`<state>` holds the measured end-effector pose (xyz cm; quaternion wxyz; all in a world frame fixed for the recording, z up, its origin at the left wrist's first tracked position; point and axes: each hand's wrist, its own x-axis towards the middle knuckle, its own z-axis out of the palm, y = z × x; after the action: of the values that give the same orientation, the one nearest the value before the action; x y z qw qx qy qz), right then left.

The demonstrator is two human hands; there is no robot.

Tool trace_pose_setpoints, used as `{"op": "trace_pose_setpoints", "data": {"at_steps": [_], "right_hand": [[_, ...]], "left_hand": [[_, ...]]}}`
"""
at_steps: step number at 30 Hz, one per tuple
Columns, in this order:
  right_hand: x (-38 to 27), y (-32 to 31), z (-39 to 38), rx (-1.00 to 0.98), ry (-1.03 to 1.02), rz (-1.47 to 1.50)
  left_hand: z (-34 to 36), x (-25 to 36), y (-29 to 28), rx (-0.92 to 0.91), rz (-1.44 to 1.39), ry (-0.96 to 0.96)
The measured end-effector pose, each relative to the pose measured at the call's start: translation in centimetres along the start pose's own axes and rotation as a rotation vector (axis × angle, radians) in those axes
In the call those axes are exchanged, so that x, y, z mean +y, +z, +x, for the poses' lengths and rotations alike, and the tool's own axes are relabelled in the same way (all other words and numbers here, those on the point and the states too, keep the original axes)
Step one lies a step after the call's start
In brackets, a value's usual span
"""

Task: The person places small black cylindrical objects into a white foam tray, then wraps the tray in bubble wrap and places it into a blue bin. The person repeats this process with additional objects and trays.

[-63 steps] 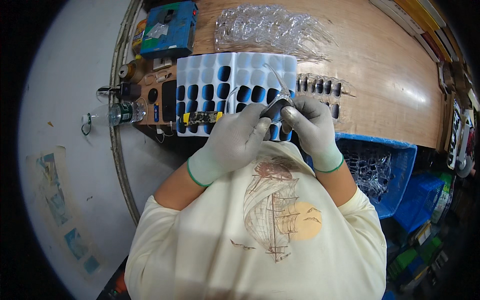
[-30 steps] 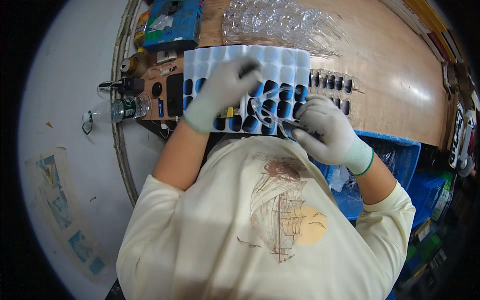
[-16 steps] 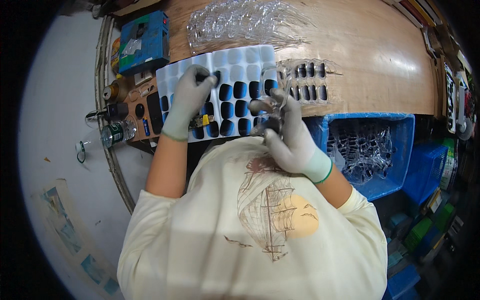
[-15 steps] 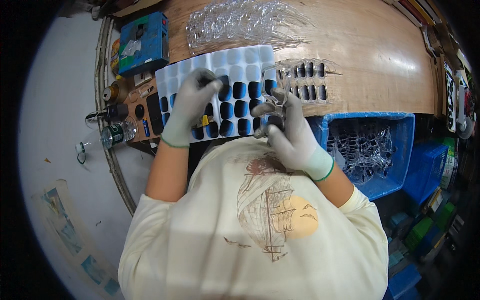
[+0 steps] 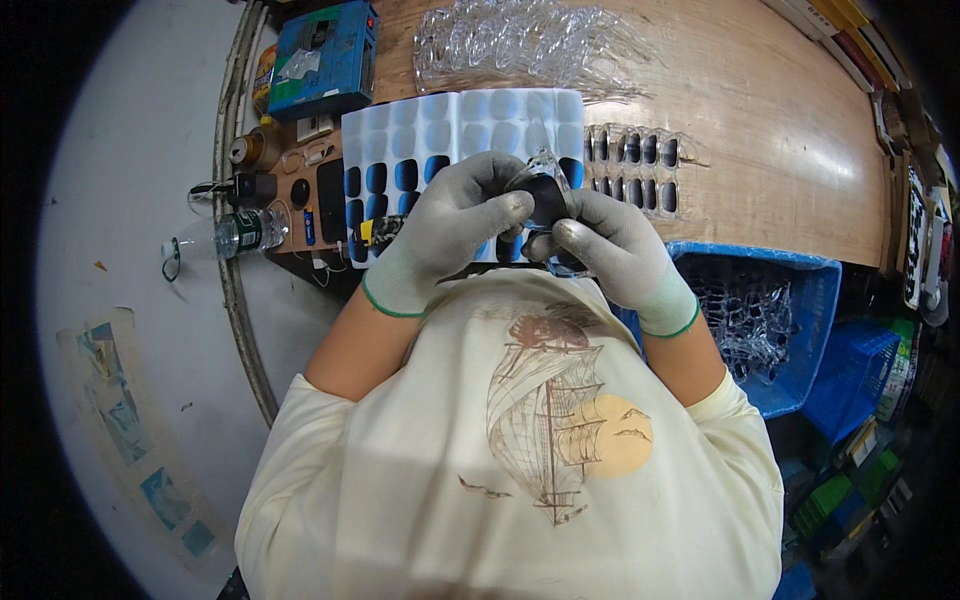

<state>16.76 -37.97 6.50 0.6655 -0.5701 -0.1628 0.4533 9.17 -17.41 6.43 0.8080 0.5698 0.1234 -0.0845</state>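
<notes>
Both hands, in white gloves with green cuffs, meet over a white tray sheet (image 5: 460, 100) holding rows of dark lenses (image 5: 406, 174). My left hand (image 5: 455, 218) pinches a dark sunglass lens (image 5: 546, 203) between thumb and fingers. The lens lies against a clear glasses frame (image 5: 543, 166), which my right hand (image 5: 618, 245) grips from the other side. Whether the lens sits fully inside the rim cannot be made out. Fingers hide much of the frame's lower part. A yellow-and-black object (image 5: 382, 231) is beside my left wrist.
Clear frames (image 5: 530, 45) are piled at the back. Frames with dark lenses (image 5: 635, 170) lie right of the sheet. A blue crate (image 5: 825, 300) of glasses stands at the right. At the left are a blue box-shaped device (image 5: 322, 60), a phone (image 5: 330, 200) and a plastic bottle (image 5: 235, 235).
My left hand has moved right from above the lens rows, bringing a lens to the clear frame in my right hand. The view has shifted slightly.
</notes>
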Motion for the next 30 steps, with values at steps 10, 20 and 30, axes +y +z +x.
{"op": "trace_pose_setpoints", "data": {"at_steps": [10,20,30], "right_hand": [[-0.8,0.3,0.0,0.166,-0.17,-0.146],[-1.4,-0.8,0.4,0.097,-0.14,-0.095],[-1.5,0.2,0.6,0.073,-0.109,-0.134]], "left_hand": [[0.1,0.9,2.7,0.164,0.293,0.248],[-0.1,2.8,2.7,0.062,0.289,0.191],[0.1,3.2,2.0,0.099,0.326,0.209]]}}
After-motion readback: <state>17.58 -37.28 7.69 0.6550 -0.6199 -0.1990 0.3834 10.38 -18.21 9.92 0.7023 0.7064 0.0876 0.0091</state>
